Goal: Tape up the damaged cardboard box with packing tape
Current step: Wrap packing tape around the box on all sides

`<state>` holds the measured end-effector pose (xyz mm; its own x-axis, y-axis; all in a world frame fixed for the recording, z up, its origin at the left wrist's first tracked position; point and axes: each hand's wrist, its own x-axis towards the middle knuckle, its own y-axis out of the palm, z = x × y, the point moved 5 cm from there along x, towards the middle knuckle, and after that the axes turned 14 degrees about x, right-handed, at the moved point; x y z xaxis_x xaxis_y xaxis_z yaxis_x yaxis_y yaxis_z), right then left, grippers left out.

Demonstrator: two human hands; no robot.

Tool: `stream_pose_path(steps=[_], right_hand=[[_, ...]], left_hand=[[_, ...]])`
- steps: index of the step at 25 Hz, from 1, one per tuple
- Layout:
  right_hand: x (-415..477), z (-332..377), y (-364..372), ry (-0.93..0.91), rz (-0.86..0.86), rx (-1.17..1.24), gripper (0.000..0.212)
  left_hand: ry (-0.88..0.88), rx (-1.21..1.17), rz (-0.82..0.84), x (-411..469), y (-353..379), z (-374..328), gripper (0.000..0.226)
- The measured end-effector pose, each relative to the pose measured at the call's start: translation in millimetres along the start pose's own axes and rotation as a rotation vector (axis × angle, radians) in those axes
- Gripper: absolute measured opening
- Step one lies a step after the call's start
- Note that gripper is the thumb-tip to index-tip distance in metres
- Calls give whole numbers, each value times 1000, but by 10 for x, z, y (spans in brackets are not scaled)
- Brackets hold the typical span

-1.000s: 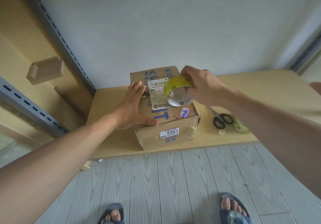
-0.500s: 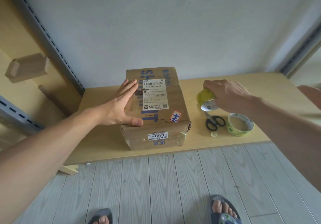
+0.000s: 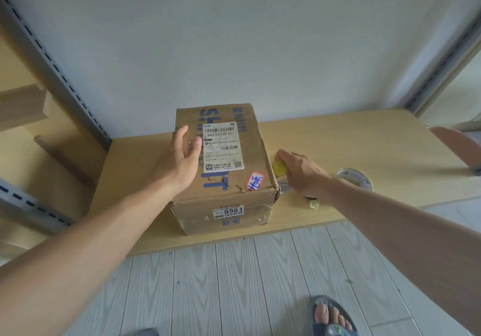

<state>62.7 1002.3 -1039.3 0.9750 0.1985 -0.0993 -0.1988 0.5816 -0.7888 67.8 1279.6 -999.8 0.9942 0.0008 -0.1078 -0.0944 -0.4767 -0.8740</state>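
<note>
The box (image 3: 226,200) stands on the desk (image 3: 377,153), near its front edge and left of the middle, with its back end towards the wall (image 3: 234,36). A white label (image 3: 223,150) lies on its top, and a red-rimmed sticker (image 3: 255,181) sits by the front right corner. Just left of that sticker a ragged tear (image 3: 234,187) runs across the top, close to the front edge. A smaller label (image 3: 228,212) reading 0981 is stuck on the front face, where the card is creased and dented. The left hand (image 3: 182,158) is at the top left of the box, its grip open: the fingers are straight, the thumb lies over the edge of the white label, and it holds nothing. Whether the palm touches the card cannot be told. The right hand (image 3: 302,171) is low beside the right side of the box, its grip closed round a yellow-green tape roll (image 3: 281,169), which lies against or just beside the box's front right corner, close to the desk. A second roll (image 3: 355,176) lies flat on the desk just right of that hand. A small scrap (image 3: 314,203) of tape lies on the desk under the right wrist. Below the desk is a grey plank floor (image 3: 234,283), with one foot (image 3: 330,315) in a sandal.
</note>
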Motion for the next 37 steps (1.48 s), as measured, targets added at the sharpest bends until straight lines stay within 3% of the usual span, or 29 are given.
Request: stream_pose_path(steps=[5, 10, 12, 17, 22, 24, 27, 31, 34, 36, 37], right_hand=[[-124, -93, 5, 126, -182, 188, 33], [-184, 126, -245, 41, -416, 354, 20], [-175, 343, -287, 5, -487, 441, 14], [-115, 569, -448, 18, -624, 640, 29], [-173, 583, -387, -37, -603, 633, 26], [-181, 700, -356, -110, -584, 595, 21], [-139, 851, -350, -136, -580, 593, 23], [-100, 982, -408, -140, -622, 587, 15], [-64, 1124, -387, -181, -625, 543, 4], [-24, 1259, -295, -234, -573, 504, 11], [-3, 1319, -252, -251, -545, 490, 13]], left_hand=[[41, -256, -16, 16, -5, 152, 49], [-9, -432, -119, -70, -201, 454, 46], [-29, -383, -155, -74, -247, 548, 45], [-9, -254, -152, -28, -128, 484, 43], [-12, -236, -159, 109, -33, 682, 57], [-19, -216, -162, 57, -17, 751, 49], [40, 13, -240, 51, -79, 755, 44], [-45, 156, -226, 26, 16, 754, 35], [-24, -16, -38, -39, 217, 686, 25], [-40, -389, 21, -103, 72, 550, 21], [2, -546, -51, -113, -105, 475, 30]])
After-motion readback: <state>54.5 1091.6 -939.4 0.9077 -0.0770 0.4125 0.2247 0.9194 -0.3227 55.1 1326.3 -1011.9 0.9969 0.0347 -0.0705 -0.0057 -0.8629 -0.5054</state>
